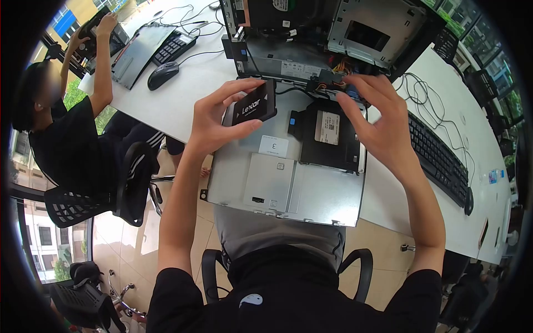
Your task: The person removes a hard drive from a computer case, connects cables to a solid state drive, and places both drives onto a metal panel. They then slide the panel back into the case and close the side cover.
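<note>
My left hand point(225, 114) grips a black Lexar drive point(254, 104) between thumb and fingers, tilted above a silver metal panel point(327, 197). My right hand point(380, 119) is raised at the right with thumb and fingers apart and nothing between them. Below and left of it, a black drive caddy point(333, 152) with a white label lies on the panel. A small white card marked 3 point(273, 146) is under the Lexar drive. Behind both hands stands an open computer case point(277, 61) with coloured wires inside.
At left are a black mouse point(162, 76), a keyboard point(173, 47) and another metal panel point(139, 53). A co-worker point(66, 122) sits there, hands raised on a device. A black keyboard point(438, 158), loose cables, a mouse point(469, 201) and a bottle point(496, 176) are at right.
</note>
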Demonstrator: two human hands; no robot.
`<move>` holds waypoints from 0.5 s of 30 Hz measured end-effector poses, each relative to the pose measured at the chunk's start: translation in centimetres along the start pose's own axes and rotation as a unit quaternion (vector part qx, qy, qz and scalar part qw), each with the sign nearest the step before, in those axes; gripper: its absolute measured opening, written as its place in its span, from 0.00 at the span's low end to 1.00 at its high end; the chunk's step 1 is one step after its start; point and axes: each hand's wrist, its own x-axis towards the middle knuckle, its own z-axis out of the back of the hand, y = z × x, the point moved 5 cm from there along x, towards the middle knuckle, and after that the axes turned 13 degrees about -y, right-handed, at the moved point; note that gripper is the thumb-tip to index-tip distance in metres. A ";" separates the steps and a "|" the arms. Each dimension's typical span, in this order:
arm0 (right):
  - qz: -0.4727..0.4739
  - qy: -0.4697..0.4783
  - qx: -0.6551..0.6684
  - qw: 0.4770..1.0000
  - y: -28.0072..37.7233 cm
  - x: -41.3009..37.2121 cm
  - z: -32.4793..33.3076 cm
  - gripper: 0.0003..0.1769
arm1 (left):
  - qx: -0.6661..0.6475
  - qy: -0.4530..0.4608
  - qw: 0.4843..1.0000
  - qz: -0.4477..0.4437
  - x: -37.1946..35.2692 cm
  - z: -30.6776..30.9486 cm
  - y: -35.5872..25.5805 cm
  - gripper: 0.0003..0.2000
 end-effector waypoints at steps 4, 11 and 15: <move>-0.033 0.060 -0.037 0.997 0.0 1.6 -2.8 0.21 | -0.042 -0.007 0.999 0.010 0.5 -0.3 0.2 0.34; -0.054 0.127 -0.038 0.990 -1.6 1.3 -5.9 0.16 | -0.024 -0.002 1.000 0.008 0.2 -0.1 0.2 0.35; -0.074 0.041 0.008 0.996 -1.1 2.2 -4.9 0.12 | -0.026 0.002 1.000 -0.001 0.2 0.1 0.5 0.35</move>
